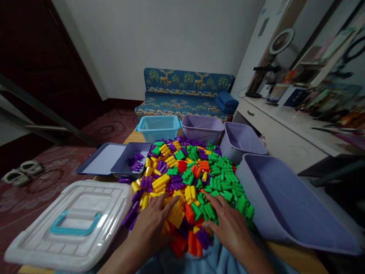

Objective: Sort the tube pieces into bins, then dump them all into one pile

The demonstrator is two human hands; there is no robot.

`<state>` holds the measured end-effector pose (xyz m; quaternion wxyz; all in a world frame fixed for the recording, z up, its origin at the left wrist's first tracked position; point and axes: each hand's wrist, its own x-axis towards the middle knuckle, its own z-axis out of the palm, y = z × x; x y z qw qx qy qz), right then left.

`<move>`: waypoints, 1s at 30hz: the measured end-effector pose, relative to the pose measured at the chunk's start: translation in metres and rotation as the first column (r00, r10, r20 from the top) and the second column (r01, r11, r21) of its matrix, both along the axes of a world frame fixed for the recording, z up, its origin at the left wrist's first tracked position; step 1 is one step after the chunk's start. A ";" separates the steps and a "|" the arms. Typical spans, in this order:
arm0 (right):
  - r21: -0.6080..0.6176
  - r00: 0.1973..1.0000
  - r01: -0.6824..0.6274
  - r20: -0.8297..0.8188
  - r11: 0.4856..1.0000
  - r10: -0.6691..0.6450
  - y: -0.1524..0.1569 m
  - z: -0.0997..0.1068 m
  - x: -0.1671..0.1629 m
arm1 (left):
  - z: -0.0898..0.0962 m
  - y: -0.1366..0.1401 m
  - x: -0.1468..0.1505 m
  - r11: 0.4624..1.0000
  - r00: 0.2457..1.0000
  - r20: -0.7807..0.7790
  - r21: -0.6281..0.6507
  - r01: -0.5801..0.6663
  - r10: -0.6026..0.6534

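A large heap of plastic building blocks (pixel 182 176) in yellow, purple, green and orange covers the middle of the table; many are tube-shaped pieces joined side by side. My left hand (pixel 154 222) lies at the near left of the heap, fingers apart, touching or just over yellow blocks (pixel 176 214). On the near right, my right hand (pixel 228 222) spreads its fingers beside green blocks (pixel 204 210). Orange blocks (pixel 194 243) and a purple block (pixel 203 238) sit between the two hands. Neither hand visibly grips a block, though some fingertips are partly hidden.
A light blue bin (pixel 159 133) and purple bins (pixel 203 133) (pixel 242 148) line the far side. A larger purple bin (pixel 265 213) leans at right. An open dark case (pixel 128 167) holds several purple blocks; a white lid (pixel 76 190) with blue handle lies left.
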<state>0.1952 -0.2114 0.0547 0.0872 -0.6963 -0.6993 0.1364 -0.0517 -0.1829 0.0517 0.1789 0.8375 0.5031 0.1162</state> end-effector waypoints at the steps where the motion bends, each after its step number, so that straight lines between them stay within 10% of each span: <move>1: 0.023 1.000 0.004 -0.016 1.000 -0.004 0.002 -0.003 -0.003 | -0.003 0.000 0.004 1.000 1.000 0.002 0.012 0.005 -0.005; 16: 0.172 0.937 -0.045 -0.333 0.984 0.101 0.057 0.022 -0.041 | -0.008 0.041 0.044 0.997 0.908 0.417 0.075 0.015 -0.045; 23: 0.243 0.577 -0.031 -0.788 0.969 0.216 0.094 0.031 -0.040 | 0.009 0.084 0.035 0.922 0.867 0.498 0.331 -0.198 0.008; 30: 0.462 0.964 0.151 -0.264 0.874 -0.027 0.085 0.010 0.031 | -0.020 0.086 0.029 0.887 0.922 0.375 0.390 -0.247 0.092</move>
